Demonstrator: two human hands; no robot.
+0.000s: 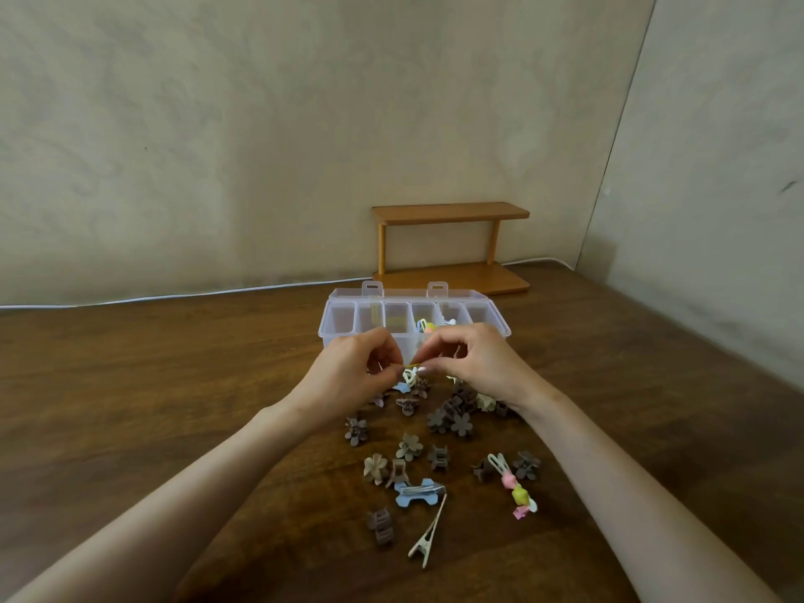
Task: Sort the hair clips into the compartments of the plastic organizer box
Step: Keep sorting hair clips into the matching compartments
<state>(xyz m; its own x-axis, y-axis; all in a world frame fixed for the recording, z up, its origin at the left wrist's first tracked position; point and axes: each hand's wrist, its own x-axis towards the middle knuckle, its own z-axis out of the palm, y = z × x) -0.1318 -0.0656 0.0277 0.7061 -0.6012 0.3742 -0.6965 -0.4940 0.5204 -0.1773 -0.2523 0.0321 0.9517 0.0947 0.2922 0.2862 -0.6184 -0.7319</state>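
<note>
Lower centre of frame: a beige alligator clip (pixel 428 537) lies flat on the dark wood-grain tabletop (pixel 174 385). It is long, thin and tapered to a point. A brown claw clip (pixel 380 526) is noted to its left, a blue bow clip (pixel 420 491) just above it, and a pastel beaded clip (pixel 513 485) to the right. Matte brown flower clips (pixel 461 424) are scattered up the middle, many near or touching one another.

Centre: the left hand (pixel 352 372) and right hand (pixel 474 363) are held together above a denser heap. A thin yellow clip (pixel 413 364) is pinched between them. The left fingers (pixel 391 363) and right fingers (pixel 428 369) are curled and closed on its two ends. Whether it is being sprung open cannot be told.

Handling, as judged: the clips are taken to be light, stiff and smooth, of plastic or thin metal. The small ones are likely to slip or snap. Hold is best taken at the flat sides of the body, not the teeth.

Just beyond the hands: a clear plastic organizer box (pixel 330 337) stands with its lid laid back and one row of compartments showing. Pastel clips are seen in a compartment right of centre, something beige in one left of centre.

Upper centre: a two-tier wooden shelf (pixel 450 213) stands against a plastered wall (pixel 261 124).
</note>
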